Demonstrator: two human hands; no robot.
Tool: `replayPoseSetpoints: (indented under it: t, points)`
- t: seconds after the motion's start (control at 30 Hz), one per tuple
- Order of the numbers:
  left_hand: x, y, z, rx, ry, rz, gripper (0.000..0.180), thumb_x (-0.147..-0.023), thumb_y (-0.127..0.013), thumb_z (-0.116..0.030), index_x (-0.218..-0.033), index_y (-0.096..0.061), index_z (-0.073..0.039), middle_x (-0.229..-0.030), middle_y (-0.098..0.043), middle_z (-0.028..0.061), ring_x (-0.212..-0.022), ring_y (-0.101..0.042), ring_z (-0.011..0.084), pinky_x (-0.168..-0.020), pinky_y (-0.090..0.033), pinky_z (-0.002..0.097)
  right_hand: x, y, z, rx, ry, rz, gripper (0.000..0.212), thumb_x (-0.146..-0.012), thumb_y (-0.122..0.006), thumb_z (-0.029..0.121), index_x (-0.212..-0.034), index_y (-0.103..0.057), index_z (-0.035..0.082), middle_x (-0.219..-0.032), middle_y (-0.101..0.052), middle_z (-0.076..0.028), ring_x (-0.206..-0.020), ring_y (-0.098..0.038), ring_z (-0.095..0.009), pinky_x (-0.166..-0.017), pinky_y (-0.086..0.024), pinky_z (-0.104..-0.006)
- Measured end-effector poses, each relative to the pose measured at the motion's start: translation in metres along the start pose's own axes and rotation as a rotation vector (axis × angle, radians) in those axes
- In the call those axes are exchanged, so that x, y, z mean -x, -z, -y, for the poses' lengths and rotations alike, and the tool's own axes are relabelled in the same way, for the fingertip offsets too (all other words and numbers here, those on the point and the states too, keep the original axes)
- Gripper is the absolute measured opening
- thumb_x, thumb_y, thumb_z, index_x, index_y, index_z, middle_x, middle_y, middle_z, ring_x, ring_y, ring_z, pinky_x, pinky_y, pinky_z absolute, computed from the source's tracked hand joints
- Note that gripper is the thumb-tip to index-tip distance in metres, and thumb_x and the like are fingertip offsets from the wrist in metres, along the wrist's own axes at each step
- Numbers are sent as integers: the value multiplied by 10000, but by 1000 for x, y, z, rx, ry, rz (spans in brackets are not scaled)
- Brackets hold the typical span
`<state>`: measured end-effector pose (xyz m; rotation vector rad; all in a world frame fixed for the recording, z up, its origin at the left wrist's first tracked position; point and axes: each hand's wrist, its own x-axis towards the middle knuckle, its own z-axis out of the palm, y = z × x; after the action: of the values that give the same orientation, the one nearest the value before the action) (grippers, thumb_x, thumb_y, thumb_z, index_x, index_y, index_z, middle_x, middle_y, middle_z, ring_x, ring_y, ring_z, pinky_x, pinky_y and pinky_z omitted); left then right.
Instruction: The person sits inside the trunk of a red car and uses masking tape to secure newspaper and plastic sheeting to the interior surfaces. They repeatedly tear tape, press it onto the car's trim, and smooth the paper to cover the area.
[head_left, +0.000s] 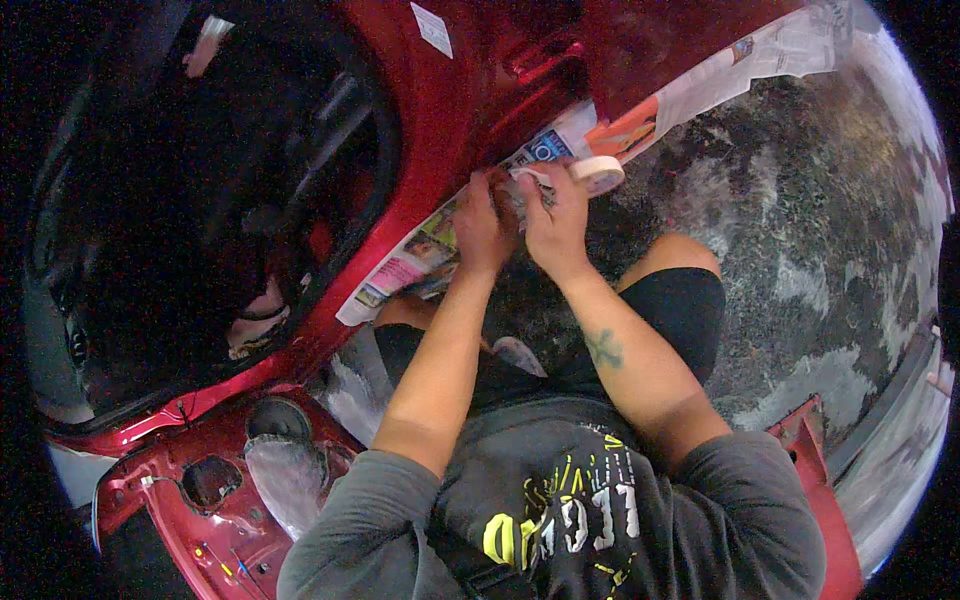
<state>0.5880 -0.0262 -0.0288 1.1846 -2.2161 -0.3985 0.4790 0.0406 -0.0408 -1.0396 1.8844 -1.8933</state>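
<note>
Newspaper sheets (405, 255) run in a strip along the lower edge of a red car body (440, 130). My left hand (485, 230) is closed at the upper edge of this paper, its fingertips partly hidden. Close beside it, my right hand (558, 222) grips a cream roll of masking tape (600, 175), which sticks out past the fingers on the right. A short pale piece, apparently tape, shows between the thumb and fingers of that hand.
The open doorway (230, 200) of the car lies dark at left. Behind me at lower left stands a red door panel (200, 530) with holes and a round speaker; another red panel (815, 470) is at lower right. Stained grey floor (790, 230) spreads right of my bent legs.
</note>
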Motion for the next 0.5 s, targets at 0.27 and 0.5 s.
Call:
replayPoseSetpoints:
  t: [0.27,0.5]
  points:
    - [-1,11,-6,95,50,113,339,-987,-668,-99,-1308,-596,-15,-1210,-737,243,-1125,-712,455,-954,-556,534,-17,7,-23,-152,-58,198,279,-1006,-708,132,-1262,-705,19,-1182,-709,-150,-1113,-664,-288,-963,-516,-401]
    - [0,6,-8,130,94,77,335,-996,-664,-122,-1312,-600,-32,-1216,-737,246,-1127,-705,474,-943,-556,549,-30,5,-19,17,57,140,150,-907,-792,147,-1042,-799,83,-1063,-730,-179,-1043,-669,-410,-887,-533,-511]
